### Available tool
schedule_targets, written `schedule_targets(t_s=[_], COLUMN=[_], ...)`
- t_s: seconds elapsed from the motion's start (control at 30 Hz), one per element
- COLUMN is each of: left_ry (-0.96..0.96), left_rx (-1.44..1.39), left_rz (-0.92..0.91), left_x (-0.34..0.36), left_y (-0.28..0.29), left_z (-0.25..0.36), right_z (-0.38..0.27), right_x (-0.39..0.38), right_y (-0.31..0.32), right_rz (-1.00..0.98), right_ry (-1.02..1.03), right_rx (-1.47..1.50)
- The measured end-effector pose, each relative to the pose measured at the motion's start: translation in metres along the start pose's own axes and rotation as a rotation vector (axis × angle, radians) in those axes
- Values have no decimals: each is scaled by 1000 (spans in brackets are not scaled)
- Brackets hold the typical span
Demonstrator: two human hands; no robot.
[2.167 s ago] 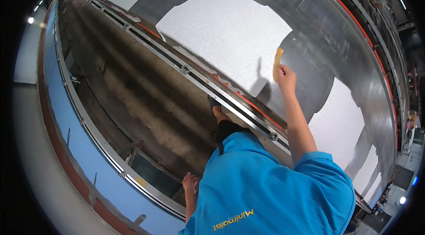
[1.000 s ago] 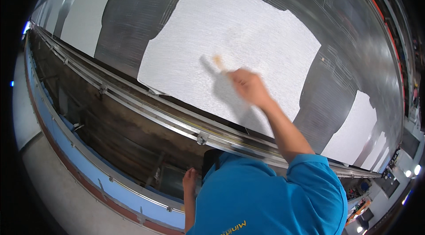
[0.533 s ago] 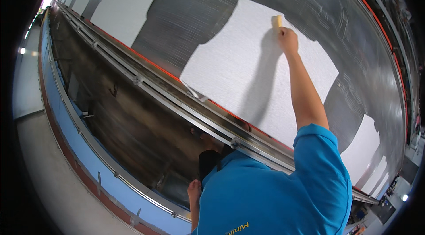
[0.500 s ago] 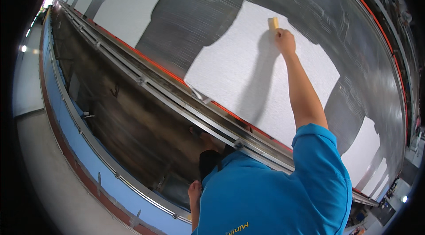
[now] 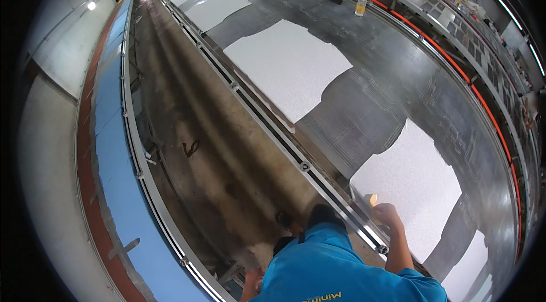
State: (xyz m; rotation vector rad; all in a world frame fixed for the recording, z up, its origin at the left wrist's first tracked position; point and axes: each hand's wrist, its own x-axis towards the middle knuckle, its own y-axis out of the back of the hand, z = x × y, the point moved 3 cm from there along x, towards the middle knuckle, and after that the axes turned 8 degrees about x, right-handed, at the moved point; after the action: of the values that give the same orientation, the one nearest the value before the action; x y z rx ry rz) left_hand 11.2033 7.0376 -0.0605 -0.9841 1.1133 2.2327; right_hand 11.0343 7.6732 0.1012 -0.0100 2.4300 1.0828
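Observation:
My right hand (image 5: 388,215) is closed on a small flat yellow piece (image 5: 373,199); its exact kind I cannot make out. It is over the near left edge of a white cut fabric panel (image 5: 418,177), shaped like a shirt body and lying flat on the long dark table (image 5: 352,120). Whether the yellow piece touches the cloth cannot be told. Low beside my body, my left hand (image 5: 253,276) hangs away from the table, smeared and partly cut off by my blue shirt.
Another white panel (image 5: 290,66) lies farther along, with several more beyond it. A metal rail (image 5: 304,166) edges the table. A bottle with yellow liquid (image 5: 360,4) stands at the far edge. Across the aisle (image 5: 210,148) runs a blue-topped table (image 5: 116,148). Racks (image 5: 438,6) line the far side.
My right hand has come from the panel's far part back to its near left edge, still holding the yellow piece. The view has swung toward the table's far end.

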Motion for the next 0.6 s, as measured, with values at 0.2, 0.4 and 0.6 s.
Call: schedule_targets(t_s=[0.2,0.4,0.6], left_ry=[21,127,177], left_rx=[-503,-879,-194], left_rz=[203,304,70], left_x=[119,201,196], left_y=[150,240,293], left_z=[-22,74,156], right_z=[-126,-253,-290], right_x=[86,196,342], right_y=[23,39,23], right_rz=[288,422,805], right_ry=[-9,184,171], right_rx=[222,360,393])
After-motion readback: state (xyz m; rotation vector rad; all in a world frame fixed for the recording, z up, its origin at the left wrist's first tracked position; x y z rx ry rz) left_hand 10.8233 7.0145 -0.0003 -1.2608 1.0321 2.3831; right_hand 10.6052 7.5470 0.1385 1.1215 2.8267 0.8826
